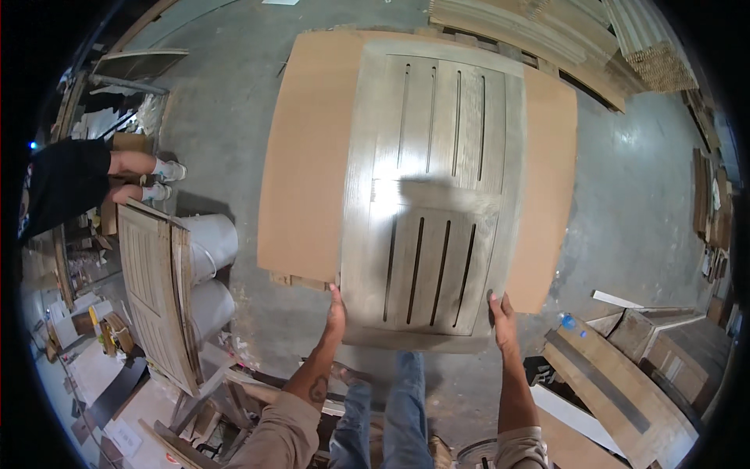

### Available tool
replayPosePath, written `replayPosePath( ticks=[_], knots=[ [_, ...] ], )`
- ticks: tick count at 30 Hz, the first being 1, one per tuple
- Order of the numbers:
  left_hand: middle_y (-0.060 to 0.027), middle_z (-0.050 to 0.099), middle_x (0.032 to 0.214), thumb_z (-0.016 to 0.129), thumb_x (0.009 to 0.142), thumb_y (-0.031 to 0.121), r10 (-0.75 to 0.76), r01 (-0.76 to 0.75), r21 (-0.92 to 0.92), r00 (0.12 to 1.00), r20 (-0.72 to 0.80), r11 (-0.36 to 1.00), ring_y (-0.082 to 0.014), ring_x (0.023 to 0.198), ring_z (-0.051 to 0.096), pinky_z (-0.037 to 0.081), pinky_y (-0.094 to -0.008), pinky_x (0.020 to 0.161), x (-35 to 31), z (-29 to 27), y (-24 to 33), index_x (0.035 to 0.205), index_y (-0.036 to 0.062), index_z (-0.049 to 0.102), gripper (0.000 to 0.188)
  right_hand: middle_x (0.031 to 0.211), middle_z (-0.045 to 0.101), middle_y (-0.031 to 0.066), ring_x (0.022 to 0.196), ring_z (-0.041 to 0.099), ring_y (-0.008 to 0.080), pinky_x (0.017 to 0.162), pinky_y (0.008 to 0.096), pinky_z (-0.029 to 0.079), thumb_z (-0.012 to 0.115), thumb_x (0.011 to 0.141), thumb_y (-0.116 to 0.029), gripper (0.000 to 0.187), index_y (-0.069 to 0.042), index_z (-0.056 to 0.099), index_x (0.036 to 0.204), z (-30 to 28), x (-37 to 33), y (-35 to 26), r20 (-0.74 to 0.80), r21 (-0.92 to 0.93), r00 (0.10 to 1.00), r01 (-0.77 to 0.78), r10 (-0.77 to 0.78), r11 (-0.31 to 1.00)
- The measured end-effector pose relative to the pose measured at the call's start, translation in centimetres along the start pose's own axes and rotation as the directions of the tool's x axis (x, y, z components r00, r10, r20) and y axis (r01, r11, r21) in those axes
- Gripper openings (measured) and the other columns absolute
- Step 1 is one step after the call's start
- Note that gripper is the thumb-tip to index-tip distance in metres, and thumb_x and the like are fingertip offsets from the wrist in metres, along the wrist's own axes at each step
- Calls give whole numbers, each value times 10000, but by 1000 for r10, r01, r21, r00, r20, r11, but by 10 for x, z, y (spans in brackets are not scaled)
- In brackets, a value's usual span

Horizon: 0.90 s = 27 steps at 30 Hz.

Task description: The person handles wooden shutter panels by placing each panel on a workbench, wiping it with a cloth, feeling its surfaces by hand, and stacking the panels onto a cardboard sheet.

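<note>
A grey-brown wooden door panel with two rows of long narrow slots lies lengthwise in front of me. Light glares off its middle, and a shadow falls across it. Beneath it is a brown cardboard sheet that shows on both sides. My left hand holds the near left edge of the panel, fingers tucked out of sight. At the near right corner, my right hand grips the opposite edge, thumb on top. The panel's near end juts past the cardboard toward my legs.
A wooden pallet peeks out under the cardboard. Another slotted panel leans against white buckets at left, near a standing person. Stacked boards lie at the far right; a plank and boxes are near right.
</note>
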<state>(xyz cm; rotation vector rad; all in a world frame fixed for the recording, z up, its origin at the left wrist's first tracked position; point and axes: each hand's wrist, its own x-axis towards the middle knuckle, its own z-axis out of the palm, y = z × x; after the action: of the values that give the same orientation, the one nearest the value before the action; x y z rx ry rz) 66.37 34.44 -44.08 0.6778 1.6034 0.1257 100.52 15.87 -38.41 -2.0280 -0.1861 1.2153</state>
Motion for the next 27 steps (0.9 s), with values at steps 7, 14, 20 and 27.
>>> replayPosePath(
  ticks=[7,14,20,27],
  knots=[
    [-152,301,1497,255,905,715,-78,80,-47,996,36,996,-270,1394,242,174,-345,1139,17,-47,-17,1439,-19,304,909,1378,464,149,1274,405,225,1076,323,275,500,969,-385,589,2,388,1398,32,-12,1,-6,51,999,-47,47,998],
    [-99,337,1480,253,909,708,86,-24,-220,957,276,975,-261,1332,344,291,-379,1087,71,-38,32,1459,33,280,872,1449,384,164,1333,359,262,1112,368,262,252,988,-561,730,19,332,1424,13,65,53,75,531,997,-44,5,846],
    [-110,414,1431,209,911,685,-141,191,-212,963,231,958,-289,1300,412,354,-486,1050,83,-29,52,1452,81,314,818,1473,341,134,1334,342,259,1095,363,290,281,929,-671,856,-4,243,1464,34,60,35,147,524,965,-264,219,810],
    [-113,423,1427,228,904,692,-280,324,-179,932,231,929,-296,1297,414,350,-490,1056,119,-78,55,1428,67,355,826,1481,324,131,1325,339,253,1081,382,309,270,964,-615,775,-36,226,1477,39,68,69,303,489,927,-351,221,799]
  ],
)
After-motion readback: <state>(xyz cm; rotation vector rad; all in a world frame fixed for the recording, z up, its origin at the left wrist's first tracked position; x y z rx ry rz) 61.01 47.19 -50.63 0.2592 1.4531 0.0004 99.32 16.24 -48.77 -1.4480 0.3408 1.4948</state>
